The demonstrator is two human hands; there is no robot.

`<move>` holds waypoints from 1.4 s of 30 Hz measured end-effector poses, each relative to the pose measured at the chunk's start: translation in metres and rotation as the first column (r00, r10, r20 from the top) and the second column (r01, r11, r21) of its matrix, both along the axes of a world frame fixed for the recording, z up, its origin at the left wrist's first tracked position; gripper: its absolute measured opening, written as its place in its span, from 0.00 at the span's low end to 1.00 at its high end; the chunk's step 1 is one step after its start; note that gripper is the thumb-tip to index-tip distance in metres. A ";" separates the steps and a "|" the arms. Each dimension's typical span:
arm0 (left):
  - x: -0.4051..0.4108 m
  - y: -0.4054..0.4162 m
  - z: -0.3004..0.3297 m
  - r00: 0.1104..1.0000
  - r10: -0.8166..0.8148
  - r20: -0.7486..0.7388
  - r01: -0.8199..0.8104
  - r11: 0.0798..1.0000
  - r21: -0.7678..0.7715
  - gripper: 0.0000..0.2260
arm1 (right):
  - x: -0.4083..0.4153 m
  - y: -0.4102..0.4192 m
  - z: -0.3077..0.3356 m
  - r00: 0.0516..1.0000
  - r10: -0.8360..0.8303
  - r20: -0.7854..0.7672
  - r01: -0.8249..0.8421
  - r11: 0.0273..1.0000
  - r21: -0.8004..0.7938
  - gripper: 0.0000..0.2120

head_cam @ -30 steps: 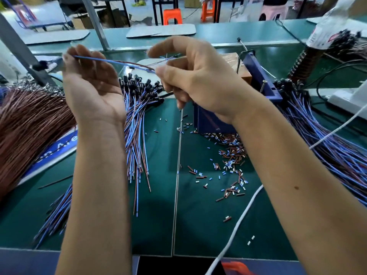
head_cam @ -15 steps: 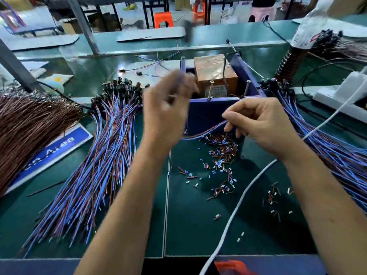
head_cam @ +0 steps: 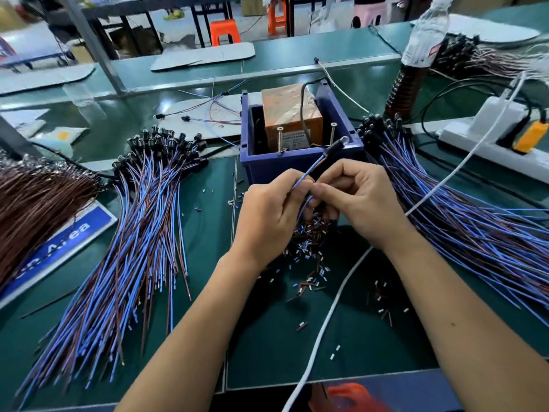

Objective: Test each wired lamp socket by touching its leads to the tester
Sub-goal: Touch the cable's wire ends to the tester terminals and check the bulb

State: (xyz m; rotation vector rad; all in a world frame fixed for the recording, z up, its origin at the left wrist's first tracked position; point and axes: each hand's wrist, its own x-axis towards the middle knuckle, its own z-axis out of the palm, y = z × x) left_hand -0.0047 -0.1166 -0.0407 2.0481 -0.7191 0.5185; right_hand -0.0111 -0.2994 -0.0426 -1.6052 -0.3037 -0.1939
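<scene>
Socket [head_cam: 337,145] wires pinched by both hands: left hand [head_cam: 267,215], right hand [head_cam: 361,200], before tester [head_cam: 300,135]. Light, floppy leads judged best held near bare ends.

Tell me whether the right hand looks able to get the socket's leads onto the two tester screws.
Probably yes. Both the right hand and left hand grip the socket wires just in front of the tester, whose screws stand exposed above its rim with nothing between.

Both forearms are bare to the frame edge, with no sleeves, gloves, rings or watch visible.
</scene>
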 end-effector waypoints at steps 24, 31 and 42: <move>0.007 -0.002 -0.003 0.854 -0.280 -0.438 0.126 0.929 -0.349 0.04 | 0.005 0.000 -0.003 0.983 -0.175 0.053 0.171 0.982 0.085 0.06; 0.008 -0.001 -0.003 0.833 -0.217 -0.508 0.013 0.927 -0.375 0.05 | 0.003 0.001 0.000 0.985 -0.171 0.018 0.169 0.983 0.072 0.04; 0.010 0.001 -0.001 0.871 -0.163 -0.463 -0.020 0.931 -0.365 0.10 | 0.003 0.000 0.000 0.982 -0.133 -0.132 0.149 0.982 0.117 0.09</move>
